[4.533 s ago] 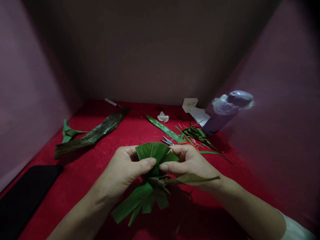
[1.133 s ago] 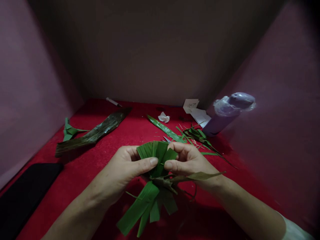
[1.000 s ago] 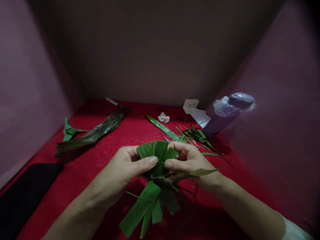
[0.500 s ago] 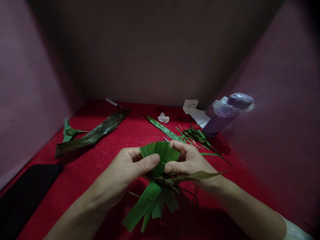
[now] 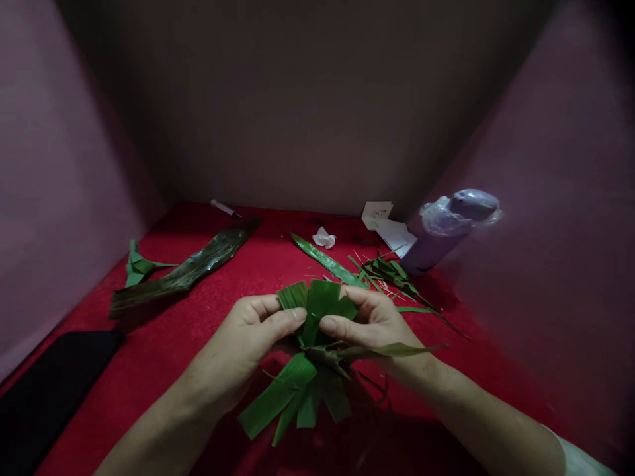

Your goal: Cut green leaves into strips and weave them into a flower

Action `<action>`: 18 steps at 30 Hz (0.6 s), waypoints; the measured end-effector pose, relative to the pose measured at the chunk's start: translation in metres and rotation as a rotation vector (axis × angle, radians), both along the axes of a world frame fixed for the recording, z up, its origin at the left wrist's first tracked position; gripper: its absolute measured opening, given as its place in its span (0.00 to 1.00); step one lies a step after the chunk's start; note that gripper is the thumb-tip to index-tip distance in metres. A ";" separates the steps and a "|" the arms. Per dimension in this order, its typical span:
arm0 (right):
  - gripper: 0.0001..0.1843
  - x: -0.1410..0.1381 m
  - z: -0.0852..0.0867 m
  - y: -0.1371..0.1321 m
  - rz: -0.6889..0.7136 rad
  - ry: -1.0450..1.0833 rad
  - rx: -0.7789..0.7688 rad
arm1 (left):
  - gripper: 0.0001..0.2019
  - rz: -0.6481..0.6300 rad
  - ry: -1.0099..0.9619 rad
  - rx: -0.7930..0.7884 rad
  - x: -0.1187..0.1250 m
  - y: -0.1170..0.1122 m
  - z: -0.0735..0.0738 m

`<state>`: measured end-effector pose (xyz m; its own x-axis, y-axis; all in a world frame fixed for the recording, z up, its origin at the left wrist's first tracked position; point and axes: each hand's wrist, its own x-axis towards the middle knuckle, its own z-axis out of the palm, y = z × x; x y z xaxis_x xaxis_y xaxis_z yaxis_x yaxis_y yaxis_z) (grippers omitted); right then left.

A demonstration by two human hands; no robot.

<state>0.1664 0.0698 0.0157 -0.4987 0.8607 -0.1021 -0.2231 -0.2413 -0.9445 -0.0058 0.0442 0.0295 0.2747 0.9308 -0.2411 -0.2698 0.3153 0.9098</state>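
Observation:
Between my hands is a bundle of cut green leaf strips (image 5: 323, 301), layered and fanned at the top, with more strips hanging below. A dry brownish strip sticks out of its middle to the right. My left hand (image 5: 260, 330) pinches the upper left strips, thumb in front and fingers behind. On the upper right, my right hand (image 5: 370, 320) grips the same bundle, its thumb pressed on the front strip. A tiny pale thing shows on the front strip by the thumbs; I cannot make out what it is. Most fingertips are hidden behind the leaves.
On the red cloth (image 5: 233, 264) lie a long dark leaf (image 5: 198, 264), a folded green leaf piece (image 5: 139, 266), a pen-like tool (image 5: 225, 209), crumpled tissue (image 5: 324, 238), leaf scraps with thin sticks (image 5: 391, 274) and papers (image 5: 394, 235). A purple bottle (image 5: 439, 244) leans right; something black and flat (image 5: 54, 390) lies left.
My left thumb has slid slightly left, and my right thumb has moved left across the front strip. A thin green sliver by the thumbs now shows only as a small spot. The bundle's lower strips have risen slightly.

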 end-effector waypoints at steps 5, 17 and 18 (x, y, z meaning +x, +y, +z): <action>0.09 0.000 -0.003 0.000 -0.028 -0.009 0.044 | 0.07 -0.004 -0.015 -0.005 0.000 0.000 -0.002; 0.12 -0.002 -0.010 0.002 -0.103 -0.057 0.073 | 0.33 0.269 0.142 0.296 0.009 -0.004 -0.006; 0.13 -0.002 -0.011 0.003 -0.105 -0.064 0.078 | 0.29 0.281 0.163 0.334 0.010 -0.005 -0.006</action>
<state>0.1648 0.0728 0.0050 -0.4001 0.9144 -0.0617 -0.1824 -0.1454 -0.9724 0.0040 0.0388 0.0238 -0.0161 0.9977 0.0658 -0.1479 -0.0675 0.9867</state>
